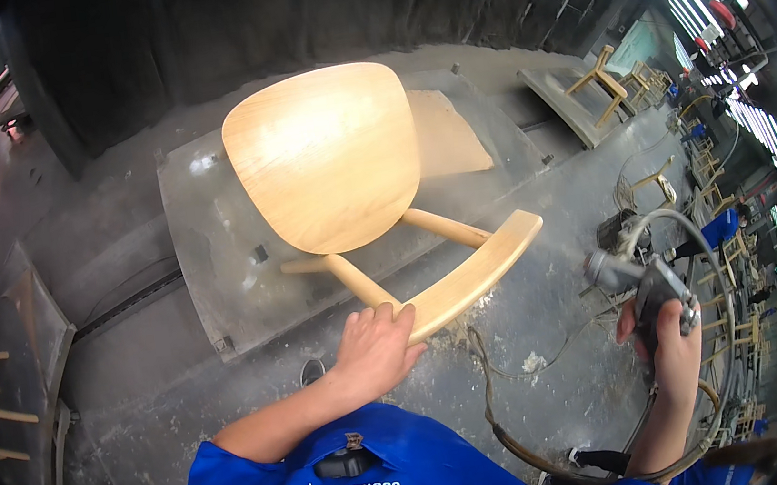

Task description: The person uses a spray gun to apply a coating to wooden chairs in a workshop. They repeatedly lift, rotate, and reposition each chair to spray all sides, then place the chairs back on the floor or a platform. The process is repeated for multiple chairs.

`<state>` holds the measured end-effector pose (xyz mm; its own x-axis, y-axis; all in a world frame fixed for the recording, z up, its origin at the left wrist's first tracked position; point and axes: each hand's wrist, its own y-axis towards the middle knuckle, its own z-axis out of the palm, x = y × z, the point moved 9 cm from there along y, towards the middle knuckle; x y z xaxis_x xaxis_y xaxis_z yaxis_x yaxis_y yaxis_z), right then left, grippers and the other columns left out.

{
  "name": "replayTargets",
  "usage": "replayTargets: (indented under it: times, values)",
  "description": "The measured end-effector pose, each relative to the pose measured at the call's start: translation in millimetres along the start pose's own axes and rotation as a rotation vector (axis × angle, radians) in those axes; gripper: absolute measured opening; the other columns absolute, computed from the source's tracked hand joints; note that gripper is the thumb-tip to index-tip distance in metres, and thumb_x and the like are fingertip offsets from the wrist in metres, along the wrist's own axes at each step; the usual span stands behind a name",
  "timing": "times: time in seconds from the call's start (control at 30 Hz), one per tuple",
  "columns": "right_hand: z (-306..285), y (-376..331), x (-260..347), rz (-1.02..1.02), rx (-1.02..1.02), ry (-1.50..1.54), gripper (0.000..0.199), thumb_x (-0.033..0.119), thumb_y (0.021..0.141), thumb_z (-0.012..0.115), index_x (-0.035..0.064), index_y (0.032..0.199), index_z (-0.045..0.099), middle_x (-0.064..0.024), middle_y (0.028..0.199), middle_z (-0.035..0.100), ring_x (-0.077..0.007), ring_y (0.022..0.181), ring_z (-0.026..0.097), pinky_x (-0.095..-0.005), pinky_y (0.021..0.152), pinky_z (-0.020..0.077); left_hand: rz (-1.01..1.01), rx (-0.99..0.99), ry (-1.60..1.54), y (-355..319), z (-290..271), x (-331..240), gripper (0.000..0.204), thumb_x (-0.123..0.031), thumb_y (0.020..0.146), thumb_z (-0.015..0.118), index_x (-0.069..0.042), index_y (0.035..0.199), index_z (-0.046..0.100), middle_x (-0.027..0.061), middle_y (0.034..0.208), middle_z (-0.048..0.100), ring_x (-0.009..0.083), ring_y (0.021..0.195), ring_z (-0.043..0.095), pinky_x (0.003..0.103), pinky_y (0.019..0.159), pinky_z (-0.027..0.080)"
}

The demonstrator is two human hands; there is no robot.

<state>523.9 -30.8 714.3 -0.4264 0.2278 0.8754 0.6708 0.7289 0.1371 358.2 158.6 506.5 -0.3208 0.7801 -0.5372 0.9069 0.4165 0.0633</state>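
Blue work shirt (357, 466) across the bottom edge, nearest the camera, with bare forearms (288, 415) reaching out to either side. Hands well apart, both occupied: left hand (374, 348) curled over the left end of a curved backrest (479, 275), right hand (669, 335) wrapped around a grey spray gun (655, 291), off to the right and clear of the wood. Pale wooden chair (384, 200) in the middle of the view, over a low grey table (197, 226), with wide rounded seat (317, 160) on the far side and backrest towards the body. Legs (303, 267) mostly hidden, so cannot tell how firmly planted.

Looks fairly light for its size, yet stiff throughout, with no give in the wood. Probably easy to swivel or tip by the backrest; likely awkward to lift one-handed, with much of the weight out at the seat. Bright shine there, suggesting a smooth, perhaps slippery face, easily smudged or scratched. Better held at the end of the backrest or around a back post (361, 279) than on that broad face. Pale hose (690, 223) arching past the spray gun, liable to tug.
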Motion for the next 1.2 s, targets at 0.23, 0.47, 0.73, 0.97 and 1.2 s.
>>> replayTargets:
  times: [0.23, 0.47, 0.73, 0.97, 1.2]
  values:
    - [12.3, 5.0, -18.3, 0.020, 0.170, -0.117, 0.051, 0.049, 0.099, 0.057, -0.0009, 0.107, 0.063, -0.0031, 0.070, 0.064, -0.0052, 0.055, 0.049, -0.0218, 0.050, 0.0354, 0.058, -0.143, -0.104, -2.6, 5.4, -1.7, 0.050, -0.036, 0.083, 0.077, -0.004, 0.119, 0.063, 0.0145, 0.116, 0.065, 0.0328, 0.106, 0.062, 0.045, 0.092, 0.045]
    - [-69.6, 4.9, -42.4, 0.020, -0.302, -0.069, 0.047, 0.044, 0.103, 0.053, -0.0010, 0.112, 0.061, -0.0038, 0.073, 0.062, -0.0089, 0.068, 0.058, -0.0210, 0.047, 0.0343, 0.256, -0.651, -0.140, -9.1, -24.4, -8.7, 0.019, -0.018, 0.082, 0.075, -0.003, 0.093, 0.071, 0.0123, 0.103, 0.072, 0.0309, 0.101, 0.068, 0.042, 0.086, 0.050]
    - [-89.6, -4.1, -74.0, -0.194, -0.548, 0.198, 0.075, 0.072, 0.093, 0.046, -0.0013, 0.100, 0.057, -0.0080, 0.079, 0.059, -0.0151, 0.069, 0.061, -0.0204, 0.044, 0.0338, 0.438, -0.870, -0.295, 80.7, -83.1, -12.9, 0.017, -0.016, 0.089, 0.068, 0.000, 0.092, 0.074, 0.0163, 0.093, 0.075, 0.0298, 0.088, 0.074, 0.038, 0.077, 0.059]
    - [-49.0, 20.8, -119.6, 0.089, -0.626, 0.262, 0.068, 0.070, 0.095, 0.046, 0.0027, 0.097, 0.056, -0.0067, 0.077, 0.058, -0.0151, 0.070, 0.062, -0.0205, 0.045, 0.0330, 0.308, -1.114, -0.118, 196.6, -195.0, 75.6, 0.051, -0.045, 0.101, 0.052, 0.002, 0.107, 0.072, 0.0206, 0.105, 0.073, 0.0375, 0.103, 0.070, 0.045, 0.090, 0.055]
    - [31.3, 83.0, -109.6, 0.164, -0.624, 0.327, 0.072, 0.072, 0.094, 0.045, 0.0017, 0.098, 0.055, -0.0076, 0.079, 0.059, -0.0151, 0.070, 0.062, -0.0201, 0.045, 0.0328, 0.341, -0.954, -0.089, 377.2, -189.8, 144.1, 0.067, -0.044, 0.102, 0.049, 0.000, 0.150, 0.036, 0.0220, 0.153, 0.037, 0.0421, 0.143, 0.035, 0.048, 0.116, 0.031]
